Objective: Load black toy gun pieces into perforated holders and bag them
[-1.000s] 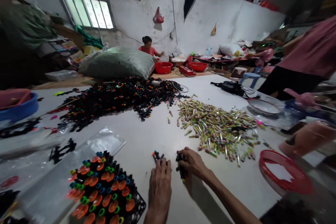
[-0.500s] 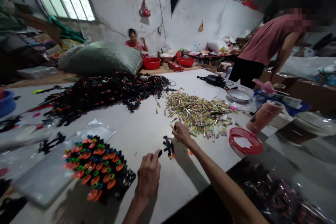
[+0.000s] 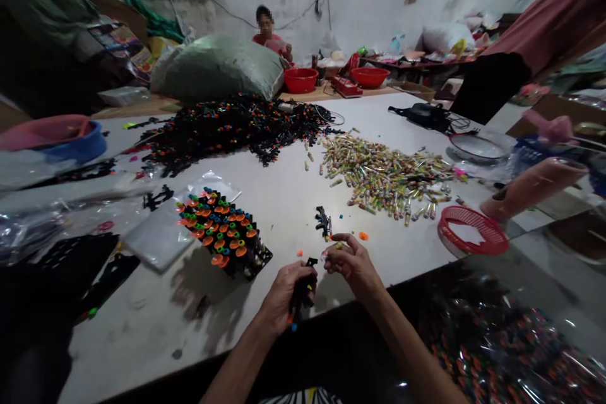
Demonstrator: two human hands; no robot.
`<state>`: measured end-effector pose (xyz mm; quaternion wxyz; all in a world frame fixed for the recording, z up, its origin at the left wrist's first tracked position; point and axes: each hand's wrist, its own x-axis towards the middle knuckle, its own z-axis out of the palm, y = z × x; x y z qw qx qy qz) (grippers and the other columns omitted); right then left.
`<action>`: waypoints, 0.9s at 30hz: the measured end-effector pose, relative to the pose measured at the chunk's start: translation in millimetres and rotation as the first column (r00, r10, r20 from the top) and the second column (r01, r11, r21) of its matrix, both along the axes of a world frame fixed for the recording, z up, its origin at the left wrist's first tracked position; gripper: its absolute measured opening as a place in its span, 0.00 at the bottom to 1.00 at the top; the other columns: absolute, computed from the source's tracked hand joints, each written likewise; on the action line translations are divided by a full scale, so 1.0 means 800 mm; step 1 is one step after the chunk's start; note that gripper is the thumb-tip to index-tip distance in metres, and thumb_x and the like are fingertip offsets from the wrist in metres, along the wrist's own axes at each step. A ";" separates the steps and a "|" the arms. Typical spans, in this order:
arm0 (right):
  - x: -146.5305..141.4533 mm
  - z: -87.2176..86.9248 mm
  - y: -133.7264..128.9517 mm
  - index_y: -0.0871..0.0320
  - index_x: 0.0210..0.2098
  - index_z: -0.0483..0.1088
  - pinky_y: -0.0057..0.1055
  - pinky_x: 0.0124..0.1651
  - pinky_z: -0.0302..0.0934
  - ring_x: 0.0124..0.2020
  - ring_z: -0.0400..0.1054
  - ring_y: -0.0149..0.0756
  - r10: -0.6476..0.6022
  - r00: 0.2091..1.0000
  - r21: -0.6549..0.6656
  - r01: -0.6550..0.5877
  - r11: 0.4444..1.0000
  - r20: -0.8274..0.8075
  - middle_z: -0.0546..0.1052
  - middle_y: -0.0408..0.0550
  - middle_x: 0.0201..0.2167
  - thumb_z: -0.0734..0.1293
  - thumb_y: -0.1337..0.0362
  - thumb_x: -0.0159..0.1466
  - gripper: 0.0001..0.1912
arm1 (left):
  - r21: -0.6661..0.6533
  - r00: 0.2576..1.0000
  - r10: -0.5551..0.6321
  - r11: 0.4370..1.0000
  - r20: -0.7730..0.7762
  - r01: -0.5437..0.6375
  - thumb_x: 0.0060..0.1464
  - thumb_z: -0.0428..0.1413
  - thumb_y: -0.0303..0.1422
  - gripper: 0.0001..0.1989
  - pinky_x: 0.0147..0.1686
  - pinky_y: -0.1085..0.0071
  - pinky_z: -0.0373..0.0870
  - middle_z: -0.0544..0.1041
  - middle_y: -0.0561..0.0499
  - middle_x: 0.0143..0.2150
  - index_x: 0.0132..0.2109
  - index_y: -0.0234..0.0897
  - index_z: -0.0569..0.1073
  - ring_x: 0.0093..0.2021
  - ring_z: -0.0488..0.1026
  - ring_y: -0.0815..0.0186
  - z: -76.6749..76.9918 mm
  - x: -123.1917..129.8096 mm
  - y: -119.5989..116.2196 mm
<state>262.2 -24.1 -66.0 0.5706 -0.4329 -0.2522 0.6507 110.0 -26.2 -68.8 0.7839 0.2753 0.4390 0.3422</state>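
Bearings are taken from the hands, twelve o'clock being straight ahead.

1. The left hand (image 3: 281,293) is closing firmly around a black toy piece (image 3: 304,290), which is tilting upright at the table's near edge.
2. The right hand (image 3: 356,265), at three o'clock of the left, is pinching a small clear piece (image 3: 324,255) in a narrow fingertip grip; its details are too small to tell.
3. A second black toy (image 3: 322,222) is lying at twelve o'clock, just beyond the right fingertips.
4. An orange-disc cluster (image 3: 222,227) is standing at ten o'clock.
5. A red basket (image 3: 452,230) is sitting at two o'clock.
6. Small tubes (image 3: 383,177) are lying piled at one o'clock.
7. A black heap (image 3: 218,132) is spreading at eleven o'clock, a green sack (image 3: 222,66) resting behind it.
8. A seated co-worker (image 3: 260,40) is facing the table near twelve o'clock.
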 end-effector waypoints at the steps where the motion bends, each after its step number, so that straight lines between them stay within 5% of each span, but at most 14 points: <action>1: 0.002 0.000 -0.002 0.58 0.35 0.62 0.27 0.24 0.61 0.20 0.69 0.31 0.026 1.000 0.004 -0.026 1.000 -0.004 0.74 0.41 0.22 0.72 0.66 0.46 0.20 | -0.019 1.000 -0.016 1.000 0.021 0.016 0.41 0.59 0.35 0.10 0.16 0.81 0.59 0.68 0.55 0.20 0.27 0.31 0.70 0.17 0.63 0.77 0.000 -0.002 -0.003; 11: 0.010 -0.002 -0.015 0.59 0.31 0.64 0.25 0.22 0.58 0.16 0.65 0.28 0.085 0.996 -0.009 -0.085 0.996 0.010 0.73 0.40 0.19 0.73 0.63 0.47 0.16 | -0.178 0.981 -0.127 0.972 0.149 0.153 0.46 0.56 0.34 0.11 0.13 0.82 0.56 0.68 0.53 0.20 0.31 0.27 0.73 0.14 0.61 0.78 -0.004 -0.002 -0.009; 16: 0.007 -0.005 -0.016 0.59 0.28 0.64 0.22 0.17 0.54 0.13 0.62 0.26 0.050 0.990 -0.019 -0.048 0.999 0.131 0.71 0.38 0.15 0.74 0.60 0.47 0.16 | -0.171 0.977 -0.154 0.969 0.144 0.178 0.47 0.55 0.34 0.12 0.11 0.82 0.54 0.67 0.54 0.19 0.32 0.26 0.73 0.12 0.59 0.78 -0.006 -0.001 -0.012; 27: 0.000 0.005 -0.027 0.58 0.28 0.62 0.21 0.16 0.51 0.11 0.60 0.24 0.179 0.967 0.046 -0.190 0.981 0.180 0.69 0.35 0.14 0.72 0.59 0.50 0.16 | -0.123 0.932 -0.350 0.925 0.091 0.359 0.46 0.50 0.41 0.15 0.12 0.79 0.49 0.58 0.58 0.17 0.30 0.31 0.69 0.12 0.50 0.78 -0.012 -0.010 -0.023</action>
